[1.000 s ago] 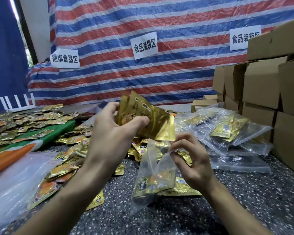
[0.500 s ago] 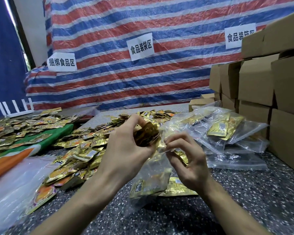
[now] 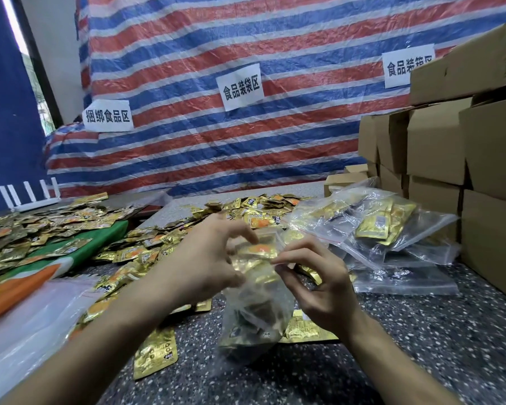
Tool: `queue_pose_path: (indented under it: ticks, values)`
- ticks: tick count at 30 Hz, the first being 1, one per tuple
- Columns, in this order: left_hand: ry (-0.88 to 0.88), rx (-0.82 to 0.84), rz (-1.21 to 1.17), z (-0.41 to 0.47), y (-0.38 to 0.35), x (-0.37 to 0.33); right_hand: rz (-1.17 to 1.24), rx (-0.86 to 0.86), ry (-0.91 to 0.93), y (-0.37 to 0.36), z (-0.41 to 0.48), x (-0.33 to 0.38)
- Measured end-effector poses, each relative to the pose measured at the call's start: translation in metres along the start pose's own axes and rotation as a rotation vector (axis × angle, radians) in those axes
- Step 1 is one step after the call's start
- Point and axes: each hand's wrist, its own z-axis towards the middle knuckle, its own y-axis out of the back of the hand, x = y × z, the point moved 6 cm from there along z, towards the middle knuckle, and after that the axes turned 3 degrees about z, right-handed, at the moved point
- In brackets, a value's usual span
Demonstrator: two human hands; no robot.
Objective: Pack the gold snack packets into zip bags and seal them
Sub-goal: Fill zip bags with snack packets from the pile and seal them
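Pinching the rim of the zip bag (image 3: 254,314), the right hand (image 3: 319,290) holds its mouth open while the left hand (image 3: 208,258) grips a stack of gold packets (image 3: 257,250). That stack, raised a second ago, now sits in the bag's mouth, so sealing likely comes next.

bare left hand (image 3: 208,266), right hand (image 3: 323,292)

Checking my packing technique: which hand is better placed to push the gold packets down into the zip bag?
Left. The left hand grips the gold packets at the mouth of the zip bag; the right hand pinches its rim, holding it open.
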Motion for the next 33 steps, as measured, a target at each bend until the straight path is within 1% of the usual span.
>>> queue_pose_path:
  ticks: [3,5,7,9,11,14,17,20,22,27,30,33]
  values:
    - [-0.031,-0.008,-0.109,-0.012,0.011,-0.002,-0.044,-0.035,0.005,0.004,0.001,-0.002]
    - [-0.065,0.032,-0.033,-0.023,0.008,-0.002,-0.073,-0.061,0.004,0.006,0.002,-0.003]
    - [-0.098,0.052,0.111,-0.034,0.004,0.001,-0.102,-0.053,0.016,0.005,0.004,-0.001]
    - [-0.146,0.019,0.213,-0.042,0.005,0.004,-0.151,-0.005,0.028,0.000,0.007,0.002]
    - [-0.172,-0.034,0.231,-0.042,0.012,0.011,-0.211,0.055,0.029,-0.004,0.015,0.006]
    - [-0.165,-0.092,0.190,-0.035,0.029,0.023,-0.293,0.182,0.025,-0.005,0.033,0.014]
    - [-0.154,-0.168,0.112,-0.029,0.046,0.036,-0.328,0.391,0.004,-0.005,0.054,0.022]
    - [-0.163,-0.211,0.042,-0.026,0.054,0.047,-0.380,0.642,-0.163,-0.006,0.068,0.020]
    - [-0.157,-0.210,-0.004,-0.026,0.055,0.054,-0.425,0.728,-0.244,-0.005,0.076,0.020]
    - [-0.143,-0.226,-0.077,-0.031,0.058,0.061,-0.463,0.768,-0.365,-0.003,0.094,0.030]
    - [-0.149,-0.252,-0.098,-0.037,0.061,0.062,-0.385,0.721,-0.428,-0.001,0.099,0.039]
    - [-0.164,-0.289,-0.133,-0.044,0.065,0.067,-0.327,0.671,-0.435,0.002,0.106,0.049]
